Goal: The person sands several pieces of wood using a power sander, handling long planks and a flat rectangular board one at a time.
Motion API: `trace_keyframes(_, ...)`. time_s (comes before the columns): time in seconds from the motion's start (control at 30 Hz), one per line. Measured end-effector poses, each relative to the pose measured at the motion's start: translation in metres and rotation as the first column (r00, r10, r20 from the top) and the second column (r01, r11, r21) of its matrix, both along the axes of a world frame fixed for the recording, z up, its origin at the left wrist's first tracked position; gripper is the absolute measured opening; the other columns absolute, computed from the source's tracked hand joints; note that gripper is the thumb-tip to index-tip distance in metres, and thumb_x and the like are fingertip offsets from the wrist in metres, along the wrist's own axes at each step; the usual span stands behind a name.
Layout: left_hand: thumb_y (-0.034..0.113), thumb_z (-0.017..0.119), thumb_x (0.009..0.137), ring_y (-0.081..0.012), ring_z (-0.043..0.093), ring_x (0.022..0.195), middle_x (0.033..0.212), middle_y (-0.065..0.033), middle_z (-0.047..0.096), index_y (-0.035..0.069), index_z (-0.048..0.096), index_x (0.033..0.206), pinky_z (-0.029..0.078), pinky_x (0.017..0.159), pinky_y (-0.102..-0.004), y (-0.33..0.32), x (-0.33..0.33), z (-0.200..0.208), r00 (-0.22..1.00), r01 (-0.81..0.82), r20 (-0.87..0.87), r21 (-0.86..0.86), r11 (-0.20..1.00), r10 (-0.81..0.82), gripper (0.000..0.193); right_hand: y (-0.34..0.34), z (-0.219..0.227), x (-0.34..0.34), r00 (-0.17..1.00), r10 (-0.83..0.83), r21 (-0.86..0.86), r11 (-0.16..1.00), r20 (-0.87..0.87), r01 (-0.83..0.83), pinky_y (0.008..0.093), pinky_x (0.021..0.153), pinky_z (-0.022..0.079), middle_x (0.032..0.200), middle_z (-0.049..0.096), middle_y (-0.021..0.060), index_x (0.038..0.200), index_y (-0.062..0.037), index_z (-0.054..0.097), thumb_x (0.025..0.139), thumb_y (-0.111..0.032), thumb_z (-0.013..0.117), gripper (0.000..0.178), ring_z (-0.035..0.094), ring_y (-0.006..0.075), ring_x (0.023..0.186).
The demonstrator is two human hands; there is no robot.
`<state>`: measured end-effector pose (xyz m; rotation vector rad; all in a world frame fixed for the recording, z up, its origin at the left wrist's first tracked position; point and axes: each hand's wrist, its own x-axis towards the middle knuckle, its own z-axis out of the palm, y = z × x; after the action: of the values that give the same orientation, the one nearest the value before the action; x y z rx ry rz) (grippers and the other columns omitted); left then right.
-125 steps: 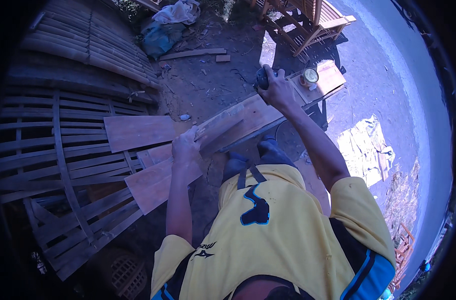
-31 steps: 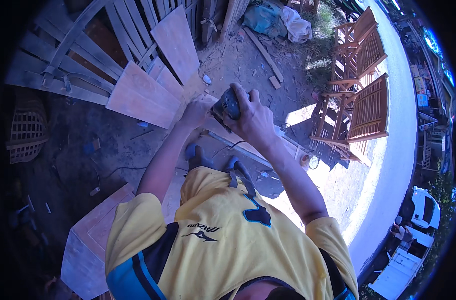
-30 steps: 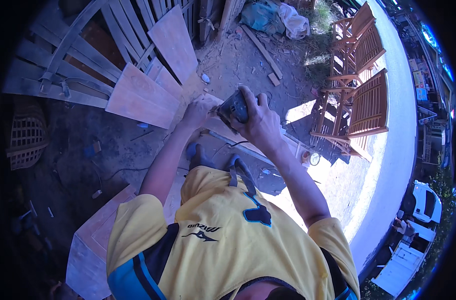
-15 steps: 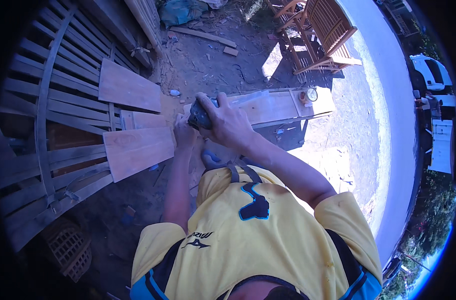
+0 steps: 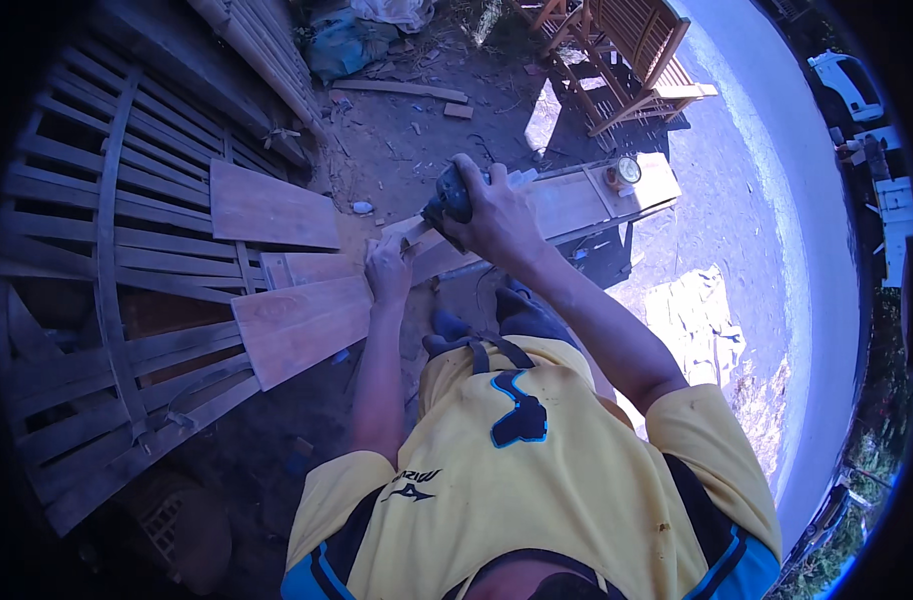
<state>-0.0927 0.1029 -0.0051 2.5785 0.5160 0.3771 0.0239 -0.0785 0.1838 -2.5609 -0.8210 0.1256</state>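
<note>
My right hand [image 5: 502,220] is wrapped round a dark, dusty hand tool [image 5: 453,198] with a rounded body; its exact kind I cannot make out. Under the tool runs a long pale wooden board [image 5: 557,205], lying on a narrow bench that reaches off to the right. At the board's left end my left hand [image 5: 389,270] is closed with its fingers bent over the wood. Just left of that hand lies a flat wooden panel [image 5: 305,325] on a slatted bamboo platform [image 5: 107,250].
Another wooden panel [image 5: 275,203] lies farther up the platform. A glass jar [image 5: 628,171] stands at the bench's right end. Beyond are a slatted wooden chair [image 5: 637,50], a loose plank [image 5: 402,90] and a green sack [image 5: 347,45]. A road [image 5: 777,180] runs along the right.
My right hand has moved to the right along the board with the dark tool. My left hand stays at the board's left end, and the whole view has shifted slightly.
</note>
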Motion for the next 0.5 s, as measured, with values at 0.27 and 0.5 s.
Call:
trace_keyframes(0.27, 0.028, 0.082, 0.09, -0.0377, 0.066, 0.097, 0.106, -0.0133, 0.075, 0.005, 0.076, 0.108, 0.054, 0.088, -0.0494, 0.004, 0.0, -0.002, 0.999, -0.035, 0.0, 0.019, 0.999, 0.035, 0.03, -0.019, -0.015, 0.03, 0.997, -0.018, 0.053, 0.999, 0.076, 0.014, 0.0576, 0.077, 0.062, 0.119, 0.059, 0.0275, 0.156, -0.0164, 0.043, 0.083, -0.04, 0.085, 0.088, 0.073, 0.0508, 0.088)
trace_keyframes(0.5, 0.027, 0.085, 0.087, -0.0376, 0.065, 0.096, 0.105, -0.0116, 0.075, 0.005, 0.073, 0.103, 0.053, 0.086, -0.049, -0.005, 0.025, 0.006, 1.0, -0.001, -0.031, -0.003, 1.0, 0.001, 0.029, -0.037, -0.003, 0.066, 0.977, -0.209, 0.045, 0.977, 0.039, 0.207, 0.0572, 0.081, 0.061, 0.119, 0.061, 0.0305, 0.154, -0.0128, 0.045, 0.085, -0.04, 0.082, 0.083, 0.072, 0.0504, 0.09)
